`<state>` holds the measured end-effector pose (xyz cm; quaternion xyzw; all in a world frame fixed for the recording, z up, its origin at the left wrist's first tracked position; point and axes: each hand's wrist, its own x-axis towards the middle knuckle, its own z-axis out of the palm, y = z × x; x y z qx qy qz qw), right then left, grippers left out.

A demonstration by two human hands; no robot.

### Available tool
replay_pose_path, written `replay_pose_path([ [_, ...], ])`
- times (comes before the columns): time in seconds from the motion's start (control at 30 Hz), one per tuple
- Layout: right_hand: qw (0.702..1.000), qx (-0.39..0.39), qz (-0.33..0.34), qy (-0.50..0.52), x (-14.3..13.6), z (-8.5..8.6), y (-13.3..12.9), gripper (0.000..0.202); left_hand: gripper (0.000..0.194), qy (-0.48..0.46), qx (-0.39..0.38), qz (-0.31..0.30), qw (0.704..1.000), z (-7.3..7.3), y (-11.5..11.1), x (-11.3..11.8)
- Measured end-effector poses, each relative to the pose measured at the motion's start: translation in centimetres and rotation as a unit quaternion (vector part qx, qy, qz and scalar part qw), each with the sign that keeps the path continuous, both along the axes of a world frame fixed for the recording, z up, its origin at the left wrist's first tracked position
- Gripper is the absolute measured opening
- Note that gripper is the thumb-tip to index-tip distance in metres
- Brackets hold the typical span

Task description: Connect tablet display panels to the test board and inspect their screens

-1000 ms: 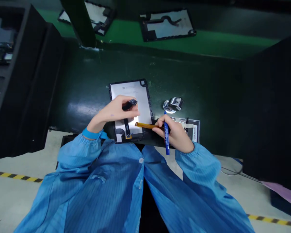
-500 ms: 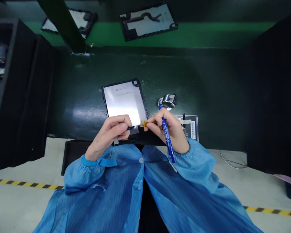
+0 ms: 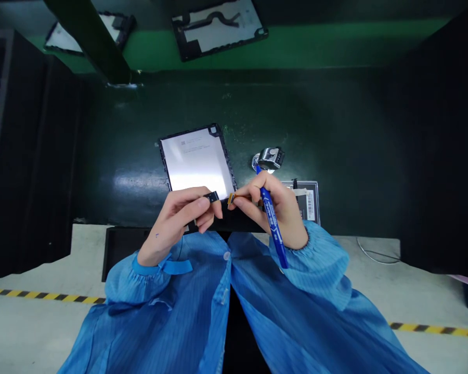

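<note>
My left hand [image 3: 183,215] pinches a small black connector piece [image 3: 211,197] between thumb and fingers. Across a narrow gap, my right hand [image 3: 275,208] pinches an orange flex cable end [image 3: 231,199] and also holds a blue marker pen [image 3: 272,221], which slants down over the palm toward the wrist. The two small pieces are apart. Beneath and behind the hands lies a screen panel [image 3: 197,158] with a silvery back and black frame; its lower part is hidden by my left hand.
A shiny metal tape roll or clip [image 3: 271,157] lies beyond my right hand. Right of that hand is a flat labelled part [image 3: 311,200]. Two more panels [image 3: 222,28] [image 3: 81,34] rest at the back near a green post [image 3: 89,41]. Dark cabinets stand left.
My left hand has turned and its fingers have spread a little, showing more of the black piece. The orange cable end has tilted more upright. The view has shifted slightly.
</note>
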<state>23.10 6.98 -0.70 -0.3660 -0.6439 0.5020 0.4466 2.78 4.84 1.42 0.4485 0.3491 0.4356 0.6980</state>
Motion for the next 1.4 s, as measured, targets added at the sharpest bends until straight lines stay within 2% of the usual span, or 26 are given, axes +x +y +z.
replay_pose_path([
  [0.23,1.000,0.009,0.000,0.007,0.2,0.0,0.0,0.030,0.024,0.000,-0.029,0.002,1.000,-0.5,0.1,0.4],
  [0.33,1.000,0.009,0.002,0.003,0.3,-0.2,0.0,0.030,0.022,0.015,-0.024,-0.021,0.999,-0.9,0.2,0.2],
  [0.53,1.000,0.007,0.006,-0.001,0.5,-0.3,0.0,0.029,0.020,0.091,-0.011,-0.018,0.996,-0.3,0.5,0.2],
  [0.6,1.000,0.006,0.008,-0.001,0.5,-0.2,0.0,0.029,0.017,0.116,-0.001,0.012,0.993,-0.3,0.4,0.6],
  [0.67,1.000,0.004,0.010,0.001,0.5,-0.2,0.0,0.029,0.014,0.168,0.026,0.071,0.983,-0.6,0.4,1.0],
  [0.77,1.000,-0.002,0.000,-0.003,0.5,0.0,0.0,0.029,0.011,0.287,0.115,0.170,0.936,-1.5,0.2,1.3],
  [0.83,1.000,-0.009,-0.008,-0.005,0.5,0.0,0.0,0.029,0.014,0.339,0.174,0.201,0.902,-1.9,0.1,1.3],
  [0.87,1.000,-0.014,-0.009,-0.004,0.5,-0.1,0.0,0.029,0.017,0.349,0.188,0.202,0.896,-2.0,0.1,1.3],
  [0.93,1.000,-0.021,-0.010,0.000,0.5,-0.2,0.0,0.030,0.021,0.335,0.177,0.184,0.907,-2.0,0.0,1.1],
  [1.03,1.000,-0.023,-0.010,0.003,0.6,-0.5,0.0,0.030,0.025,0.267,0.108,0.121,0.950,-1.7,0.1,0.7],
  [1.13,1.000,-0.018,-0.004,0.005,0.6,-0.7,0.0,0.029,0.033,0.187,0.047,0.054,0.980,-1.6,0.3,0.3],
  [1.23,1.000,-0.015,0.004,-0.003,0.5,-0.6,0.1,0.029,0.037,0.135,0.021,0.034,0.990,-1.6,0.6,0.1],
  [1.4,1.000,-0.014,0.017,-0.008,0.4,-0.6,0.1,0.027,0.033,0.153,0.036,0.022,0.987,-1.6,0.8,0.6],
])
